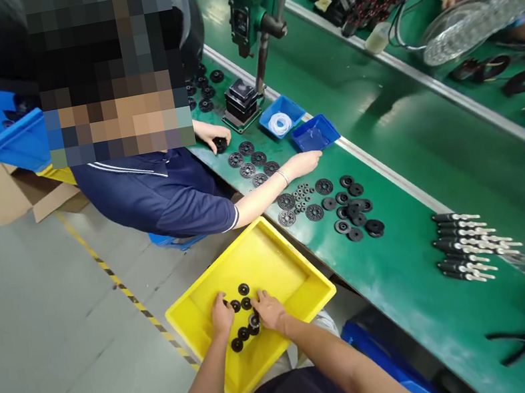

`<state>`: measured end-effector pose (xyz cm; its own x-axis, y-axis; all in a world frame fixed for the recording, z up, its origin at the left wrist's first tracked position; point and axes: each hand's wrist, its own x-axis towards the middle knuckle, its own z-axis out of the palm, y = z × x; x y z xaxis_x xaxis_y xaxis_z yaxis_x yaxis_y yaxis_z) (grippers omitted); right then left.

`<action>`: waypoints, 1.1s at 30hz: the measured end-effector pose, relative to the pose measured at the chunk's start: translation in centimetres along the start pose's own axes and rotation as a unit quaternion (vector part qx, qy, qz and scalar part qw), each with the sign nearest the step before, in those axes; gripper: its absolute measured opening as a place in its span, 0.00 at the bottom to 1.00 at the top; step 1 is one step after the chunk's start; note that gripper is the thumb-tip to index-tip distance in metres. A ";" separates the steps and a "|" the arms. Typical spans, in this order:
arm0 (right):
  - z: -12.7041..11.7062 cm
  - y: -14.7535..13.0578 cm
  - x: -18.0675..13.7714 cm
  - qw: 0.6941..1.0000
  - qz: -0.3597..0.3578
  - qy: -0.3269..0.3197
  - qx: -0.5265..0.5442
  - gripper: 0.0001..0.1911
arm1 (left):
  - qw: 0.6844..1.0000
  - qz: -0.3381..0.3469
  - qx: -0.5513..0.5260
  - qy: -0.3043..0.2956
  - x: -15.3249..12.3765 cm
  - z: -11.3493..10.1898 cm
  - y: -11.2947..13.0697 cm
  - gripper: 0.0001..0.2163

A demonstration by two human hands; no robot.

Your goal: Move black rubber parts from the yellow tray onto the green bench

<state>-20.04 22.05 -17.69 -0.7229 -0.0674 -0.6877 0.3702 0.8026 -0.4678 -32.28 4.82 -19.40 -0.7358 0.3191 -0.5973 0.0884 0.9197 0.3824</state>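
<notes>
Both hands work inside the yellow tray on the lap: the left hand rests with fingers curled among the small black discs near its middle, the right hand pinches one; the tray overhangs the knees, so a nudge may tip it and spill discs to the floor. A co-worker's arm reaches across the green bench toward a blue dish, beside scattered black gears and a row of pins.

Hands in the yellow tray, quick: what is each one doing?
Left hand: fingers down among black discs in the tray; grip cannot be told.
Right hand: touching a disc; grip cannot be told.
</notes>
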 end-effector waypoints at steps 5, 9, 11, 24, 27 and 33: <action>2.1 -2.4 1.6 1.000 -0.006 -0.006 -0.013 0.14 | 0.997 0.054 0.027 -0.058 -3.9 1.5 -0.8 0.20; 1.7 -1.2 2.3 1.000 0.017 0.016 0.006 0.13 | 0.991 0.072 0.070 -0.090 -4.3 2.2 -0.9 0.14; 0.8 -0.5 2.4 0.998 0.037 0.043 0.017 0.15 | 0.989 0.067 0.089 -0.102 -4.1 2.3 -1.0 0.14; -2.7 -2.8 7.7 0.997 -0.002 0.080 0.004 0.12 | 0.977 -0.040 0.182 -0.101 -9.8 6.2 -3.6 0.27; -2.0 -2.8 5.9 0.996 -0.049 0.075 -0.004 0.15 | 0.979 -0.026 0.177 -0.094 -9.8 6.4 -3.8 0.25; 1.0 -4.1 3.0 0.996 -0.082 0.022 -0.041 0.09 | 0.985 -0.040 0.150 -0.079 -9.1 6.7 -3.4 0.16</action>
<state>-23.11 18.00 -18.36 -0.7954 -0.1772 -0.5795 0.1967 0.8291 -0.5234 -21.41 0.33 -20.01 -0.6368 0.2519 -0.7287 0.2462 0.9621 0.1175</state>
